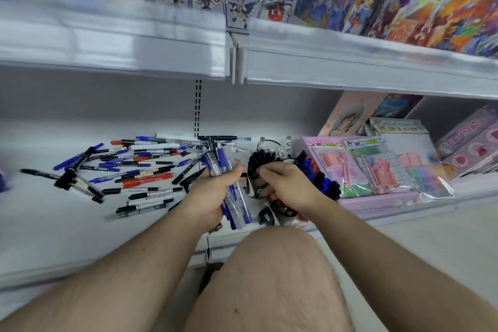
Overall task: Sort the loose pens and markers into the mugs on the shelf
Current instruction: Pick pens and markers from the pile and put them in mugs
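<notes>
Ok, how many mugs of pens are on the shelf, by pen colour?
Mug of black pens: 1
Mug of white-capped pens: 1
Mug of blue pens: 1
Front mug, contents unclear: 1
Total: 4 mugs

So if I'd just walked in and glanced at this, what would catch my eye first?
Probably the left hand at the centre, gripping a thick bundle of blue pens, with the right hand beside it resting on a black mug packed with dark markers. To their left, a scatter of loose pens and markers in blue, black and red lies across the white shelf. On the right sit pink stationery sets.
</notes>
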Available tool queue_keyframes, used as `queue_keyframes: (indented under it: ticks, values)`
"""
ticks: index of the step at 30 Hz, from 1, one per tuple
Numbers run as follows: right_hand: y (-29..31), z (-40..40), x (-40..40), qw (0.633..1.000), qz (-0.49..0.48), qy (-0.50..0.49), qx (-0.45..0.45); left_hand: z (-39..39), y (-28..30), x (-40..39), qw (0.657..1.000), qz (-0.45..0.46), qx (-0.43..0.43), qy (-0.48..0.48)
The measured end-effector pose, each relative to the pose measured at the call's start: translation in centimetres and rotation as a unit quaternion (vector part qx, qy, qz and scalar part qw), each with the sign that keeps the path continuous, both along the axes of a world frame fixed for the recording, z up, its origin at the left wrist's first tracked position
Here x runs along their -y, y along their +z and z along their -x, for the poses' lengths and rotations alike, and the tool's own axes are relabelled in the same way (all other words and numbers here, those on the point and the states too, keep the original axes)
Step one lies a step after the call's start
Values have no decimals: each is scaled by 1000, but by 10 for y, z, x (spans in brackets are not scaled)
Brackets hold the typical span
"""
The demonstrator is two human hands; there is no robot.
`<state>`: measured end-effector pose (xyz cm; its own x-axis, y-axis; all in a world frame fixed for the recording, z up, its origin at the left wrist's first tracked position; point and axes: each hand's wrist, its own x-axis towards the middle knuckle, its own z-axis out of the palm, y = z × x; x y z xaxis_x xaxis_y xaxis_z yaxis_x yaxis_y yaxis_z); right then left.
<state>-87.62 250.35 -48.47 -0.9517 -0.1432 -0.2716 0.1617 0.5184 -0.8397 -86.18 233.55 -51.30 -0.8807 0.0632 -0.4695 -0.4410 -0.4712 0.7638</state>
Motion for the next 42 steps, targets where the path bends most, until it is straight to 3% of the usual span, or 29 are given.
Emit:
queue_keyframes:
  ticks: [2, 6, 10, 15, 19, 24, 28, 31, 34, 36, 39, 42]
  values:
    - [9, -6, 18, 996, 6, 74, 40, -4, 8, 11, 999, -40, -1, 26]
    - [22, -15, 51, 975, -76, 207, 6, -7, 18, 29, 988, -115, 18, 105]
    - [47, -16, 81, 950, -149, 273, -7, -13, 28, 46, 975, -157, 49, 149]
    - [90, -18, 122, 918, -211, 333, -51, -29, 51, 81, 968, -198, 25, 152]
    - [101, -21, 149, 942, -130, 309, -38, -42, 65, 126, 964, -180, -15, 196]
    - [109, -32, 177, 957, 31, 277, 78, -65, 77, 171, 970, -134, -66, 192]
    - [119, -49, 202, 943, 172, 202, 203, -85, 90, 205, 961, -130, -107, 222]
    - [121, -60, 219, 942, 180, 165, 228, -102, 96, 227, 959, -123, -127, 223]
    - [115, -67, 237, 973, 120, 134, 142, -114, 101, 241, 962, -101, -142, 210]
    - [116, -73, 248, 992, 47, 119, -5, -119, 103, 248, 964, -57, -160, 204]
    - [131, -81, 265, 971, 17, 136, -195, -125, 102, 250, 964, 70, -177, 186]
    - [143, -90, 287, 949, 4, 227, -219, -130, 101, 248, 961, 128, -196, 149]
